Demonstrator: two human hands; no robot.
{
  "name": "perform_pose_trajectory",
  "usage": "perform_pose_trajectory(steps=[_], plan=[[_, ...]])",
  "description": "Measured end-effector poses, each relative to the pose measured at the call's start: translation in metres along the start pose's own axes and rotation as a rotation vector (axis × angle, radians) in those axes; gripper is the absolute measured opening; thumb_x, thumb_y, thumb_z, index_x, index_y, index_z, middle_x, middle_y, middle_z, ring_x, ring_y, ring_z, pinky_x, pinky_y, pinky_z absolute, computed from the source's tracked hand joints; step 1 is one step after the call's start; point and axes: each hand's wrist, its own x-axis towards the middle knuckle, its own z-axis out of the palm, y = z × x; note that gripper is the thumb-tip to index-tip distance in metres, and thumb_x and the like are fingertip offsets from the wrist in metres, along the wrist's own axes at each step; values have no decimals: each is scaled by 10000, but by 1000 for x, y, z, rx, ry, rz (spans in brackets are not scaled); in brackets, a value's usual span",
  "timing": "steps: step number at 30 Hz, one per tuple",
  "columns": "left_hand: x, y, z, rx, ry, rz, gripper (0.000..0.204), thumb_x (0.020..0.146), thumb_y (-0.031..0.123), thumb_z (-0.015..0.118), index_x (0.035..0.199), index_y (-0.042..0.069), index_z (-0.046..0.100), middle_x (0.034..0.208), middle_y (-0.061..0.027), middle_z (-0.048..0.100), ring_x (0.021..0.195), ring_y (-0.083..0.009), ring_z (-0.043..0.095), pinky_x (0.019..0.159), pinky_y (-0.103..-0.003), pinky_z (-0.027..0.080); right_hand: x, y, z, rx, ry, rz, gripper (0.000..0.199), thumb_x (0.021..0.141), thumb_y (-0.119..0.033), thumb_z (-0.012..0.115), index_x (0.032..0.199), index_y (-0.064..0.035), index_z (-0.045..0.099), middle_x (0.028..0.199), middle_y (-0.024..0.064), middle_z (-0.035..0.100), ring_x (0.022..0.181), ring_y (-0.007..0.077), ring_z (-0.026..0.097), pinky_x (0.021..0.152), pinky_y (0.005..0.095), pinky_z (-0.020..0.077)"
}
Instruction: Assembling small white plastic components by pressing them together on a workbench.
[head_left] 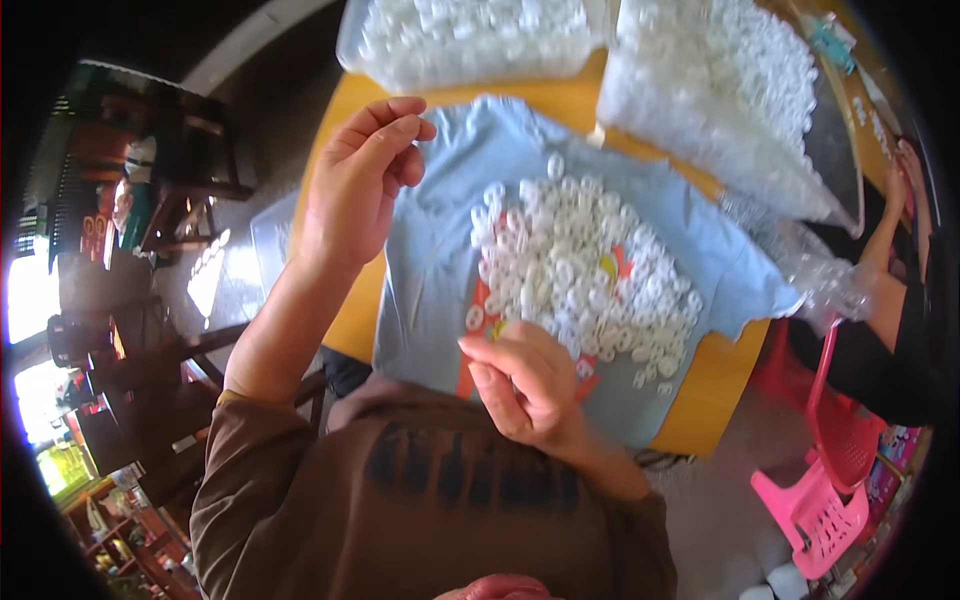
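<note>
A heap of small white plastic ring-like pieces [575,265] is spread over a light blue T-shirt [425,245] with a red print. The shirt lies flat on a yellow table [705,395]. Raised above the shirt's left edge, my left hand [365,175] has its fingers curled and the thumb against them. Close to my body, below the heap, my right hand [525,385] is closed in a pinch, thumb near the forefinger. Whatever is between the fingers of either hand, if anything, is too small to make out.
At the far side stands a clear plastic bin [470,60] full of white pieces. Beside it lies a large clear bag [700,130] of them. A crumpled clear bag [815,270] sits at the right, near another person's arm [885,235]. Pink plastic chairs [820,510] stand lower right.
</note>
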Motion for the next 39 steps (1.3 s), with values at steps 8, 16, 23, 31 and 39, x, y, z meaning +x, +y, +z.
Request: perform_pose_trajectory(steps=[8, 16, 23, 31, 39], plan=[[-89, -36, 1, 727, -146, 187, 182, 754, -93, 582, 914, -5, 592, 773, -84, 608, 653, -121, 570, 551, -228, 446, -6, 5, 14, 232, -180, -113, 235, 663, -17, 676, 890, -14, 614, 613, 21, 520, 484, 168, 478, 437, 285, 351], [-81, -47, 16, 874, -409, 577, 216, 717, -69, 626, 914, 12, 594, 761, -111, 599, 644, -240, 592, 549, -310, 474, -11, 5, 5, 439, -139, -4, 238, 660, -30, 668, 892, -16, 619, 625, 23, 531, 502, 163, 480, 451, 289, 355], [-62, -45, 24, 921, -359, 617, 235, 717, -38, 619, 942, 22, 589, 770, -113, 586, 668, -282, 584, 572, -338, 475, 15, -49, -34, 919, 206, 86, 290, 829, -253, 592, 1022, -62, 491, 713, 25, 594, 558, 194, 515, 556, 322, 419], [-44, -56, 32, 1193, -350, 719, 243, 755, 53, 609, 996, 31, 583, 946, -111, 569, 837, -293, 563, 731, -377, 456, 27, -55, -82, 1162, -228, 85, 461, 917, -264, 482, 1322, -121, 312, 1114, 26, 604, 1109, 261, 449, 964, 463, 248], [-47, -56, 30, 1209, -409, 686, 231, 734, 17, 627, 965, 25, 616, 972, -103, 591, 847, -266, 590, 733, -341, 476, 28, -54, -81, 1135, -234, 134, 356, 911, -226, 493, 1250, -143, 418, 1059, -9, 635, 1084, 235, 479, 962, 463, 264]])
